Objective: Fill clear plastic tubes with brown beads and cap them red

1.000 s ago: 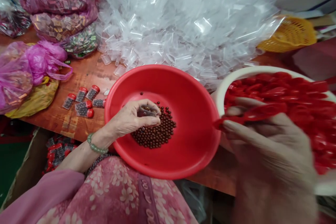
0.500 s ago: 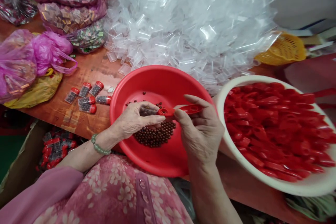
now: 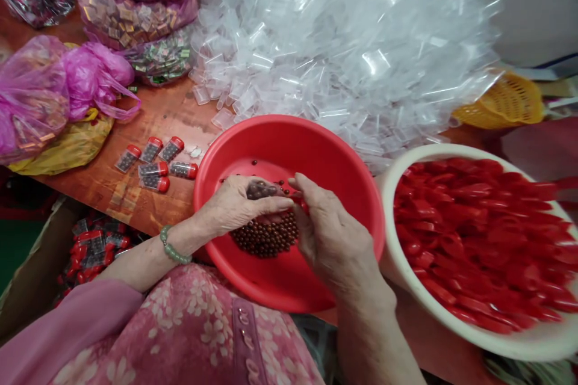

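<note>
1. Closest to us, the left hand (image 3: 235, 207) was curled around a clear container (image 3: 262, 190) with dark beads inside, holding it over the red basin (image 3: 320, 147).
2. Its long axis ran roughly sideways, one end pointing at the right hand (image 3: 336, 234); that end lay just left of the right fingertips.
3. The right hand was narrowed to a pinch. We saw a little of a red cap (image 3: 304, 209) by its fingertips, between the two hands; whether it was seated, we could not tell.
4. Half a second earlier we had the cap's long shape in plain sight; now the right fingers hid most of it and had closed in toward the left hand. A second earlier, that hand had been by the white tub (image 3: 436, 149).
5. Below the hands, loose brown beads (image 3: 266, 240) lay in the basin; the tub, full of red caps, stood beside it on the right.
6. Farther off, we saw the heap of clear containers (image 3: 338, 42) behind the basin.
</note>
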Demonstrator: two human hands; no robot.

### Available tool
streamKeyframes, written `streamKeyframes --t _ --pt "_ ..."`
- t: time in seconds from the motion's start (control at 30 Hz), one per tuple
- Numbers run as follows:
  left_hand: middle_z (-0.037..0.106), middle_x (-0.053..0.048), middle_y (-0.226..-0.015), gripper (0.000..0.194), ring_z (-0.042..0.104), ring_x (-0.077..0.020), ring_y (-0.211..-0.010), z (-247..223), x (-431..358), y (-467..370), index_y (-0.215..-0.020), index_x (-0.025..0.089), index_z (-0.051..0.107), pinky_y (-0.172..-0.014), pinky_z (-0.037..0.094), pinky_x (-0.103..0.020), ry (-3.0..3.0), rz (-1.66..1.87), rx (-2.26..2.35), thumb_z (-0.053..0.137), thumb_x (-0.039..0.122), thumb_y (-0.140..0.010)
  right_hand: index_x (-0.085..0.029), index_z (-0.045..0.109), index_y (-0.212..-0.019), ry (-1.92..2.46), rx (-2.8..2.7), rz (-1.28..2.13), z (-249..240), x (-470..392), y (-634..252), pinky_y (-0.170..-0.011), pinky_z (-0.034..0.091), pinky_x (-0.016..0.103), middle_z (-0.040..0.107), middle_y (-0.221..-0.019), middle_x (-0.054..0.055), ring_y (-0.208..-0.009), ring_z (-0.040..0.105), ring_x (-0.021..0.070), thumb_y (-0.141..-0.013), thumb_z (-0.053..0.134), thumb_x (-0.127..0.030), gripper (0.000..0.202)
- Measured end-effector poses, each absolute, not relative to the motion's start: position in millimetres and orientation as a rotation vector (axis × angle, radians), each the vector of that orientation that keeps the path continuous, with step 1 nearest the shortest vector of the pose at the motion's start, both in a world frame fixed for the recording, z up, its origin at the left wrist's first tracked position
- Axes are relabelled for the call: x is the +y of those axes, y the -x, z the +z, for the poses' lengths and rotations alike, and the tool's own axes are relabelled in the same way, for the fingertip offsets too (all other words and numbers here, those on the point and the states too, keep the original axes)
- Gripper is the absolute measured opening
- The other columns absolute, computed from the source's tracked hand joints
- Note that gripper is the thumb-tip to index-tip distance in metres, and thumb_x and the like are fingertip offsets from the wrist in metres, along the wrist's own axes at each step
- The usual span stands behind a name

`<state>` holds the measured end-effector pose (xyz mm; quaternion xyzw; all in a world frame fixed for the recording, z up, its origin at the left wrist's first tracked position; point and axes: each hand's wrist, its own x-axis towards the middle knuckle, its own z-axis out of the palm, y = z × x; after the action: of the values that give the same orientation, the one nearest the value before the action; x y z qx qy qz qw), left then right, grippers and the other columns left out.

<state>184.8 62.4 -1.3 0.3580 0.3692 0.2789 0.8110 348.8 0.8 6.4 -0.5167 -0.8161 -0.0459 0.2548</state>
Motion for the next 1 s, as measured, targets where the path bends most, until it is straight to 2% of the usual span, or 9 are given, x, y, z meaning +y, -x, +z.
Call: streamKeyframes --t 0.13,0.23,0.4,0.47,0.53,0.6,0.67,0.83,1.0 --pt "0.068 0.000 -0.072 0.036 0.062 -0.0082 -0.065 -6.9 62.0 -182.7 -0.080 0.009 0.070 -0.071 0.051 -0.025 -0.641 0.530 0.673 0.090 0.030 -0.058 -0.018 0.014 -0.160 1.494 -2.278 0.109 11.3 -4.1 -349.2 -0.079 0.063 0.036 0.064 -0.122 0.020 -0.107 0.068 0.0248 -0.100 0.040 -0.018 0.065" --pt "0.068 0.000 -0.074 0.038 0.063 -0.0093 -0.069 -8.9 62.5 -181.3 -0.083 0.009 0.071 -0.074 0.052 -0.026 -0.595 0.551 0.653 0.091 0.028 -0.056 -0.017 0.011 -0.160 1.472 -2.339 0.102 15.4 -6.6 -351.3 -0.065 0.062 0.030 0.063 -0.118 0.020 -0.097 0.070 0.0236 -0.101 0.040 -0.022 0.066" --pt "0.069 0.000 -0.075 0.018 0.063 -0.0081 -0.072 -9.3 64.6 -179.3 -0.082 0.010 0.071 -0.077 0.050 -0.022 -0.694 0.587 0.582 0.078 0.012 -0.066 -0.018 0.015 -0.160 1.328 -2.430 -0.067 12.9 -4.0 -357.2 -0.063 0.060 0.029 0.066 -0.100 0.013 -0.082 0.068 0.0209 -0.097 0.046 -0.014 0.070" --pt "0.069 0.001 -0.075 0.016 0.063 -0.0077 -0.071 -10.1 65.3 -178.7 -0.082 0.011 0.069 -0.075 0.049 -0.021 -0.736 0.587 0.577 0.073 0.008 -0.066 -0.018 0.023 -0.158 1.320 -2.431 -0.091 10.6 -1.0 -358.8 -0.063 0.059 0.028 0.067 -0.095 0.011 -0.078 0.067 0.0199 -0.096 0.048 -0.012 0.067" --pt "0.070 0.000 -0.077 0.019 0.065 -0.0089 -0.072 -11.5 66.0 -178.0 -0.084 0.011 0.067 -0.074 0.050 -0.022 -0.729 0.577 0.564 0.073 0.008 -0.067 -0.020 0.041 -0.151 1.332 -2.339 -0.001 8.6 3.0 -360.7 -0.063 0.058 0.026 0.068 -0.092 0.009 -0.076 0.068 0.0175 -0.095 0.052 -0.013 0.057" --pt "0.072 -0.003 -0.080 0.027 0.069 -0.0119 -0.074 -13.0 66.4 -176.8 -0.092 0.011 0.066 -0.074 0.052 -0.024 -0.679 0.544 0.536 0.077 0.013 -0.068 -0.023 0.059 -0.135 1.348 -2.143 0.229 7.3 7.7 -364.0 -0.063 0.058 0.023 0.071 -0.089 0.006 -0.073 0.068 0.0144 -0.094 0.056 -0.015 0.042" --pt "0.074 -0.006 -0.084 0.037 0.072 -0.0152 -0.076 -13.7 66.4 -175.2 -0.100 0.012 0.064 -0.073 0.054 -0.027 -0.636 0.490 0.511 0.080 0.018 -0.068 -0.024 0.069 -0.121 1.371 -1.891 0.512 6.9 12.1 -368.1 -0.061 0.057 0.022 0.072 -0.082 0.002 -0.065 0.067 0.0116 -0.092 0.060 -0.018 0.031" --pt "0.075 -0.006 -0.079 0.042 0.071 -0.0111 -0.071 -10.4 65.3 -172.3 -0.109 0.011 0.063 -0.073 0.054 -0.023 -0.695 0.424 0.541 0.081 0.020 -0.072 -0.026 0.075 -0.108 1.385 -1.428 0.830 10.2 20.4 -370.3 -0.052 0.055 0.022 0.071 -0.068 -0.003 -0.054 0.065 0.0100 -0.087 0.068 -0.024 0.022" --pt "0.074 -0.004 -0.078 0.041 0.072 -0.0123 -0.075 -9.6 64.4 -173.5 -0.103 0.010 0.069 -0.074 0.057 -0.023 -0.743 0.429 0.564 0.085 0.023 -0.068 -0.025 0.076 -0.103 1.340 -1.583 0.683 14.1 29.7 -356.8 -0.065 0.059 0.025 0.077 -0.089 0.001 -0.071 0.071 0.0125 -0.085 0.071 -0.024 0.018"
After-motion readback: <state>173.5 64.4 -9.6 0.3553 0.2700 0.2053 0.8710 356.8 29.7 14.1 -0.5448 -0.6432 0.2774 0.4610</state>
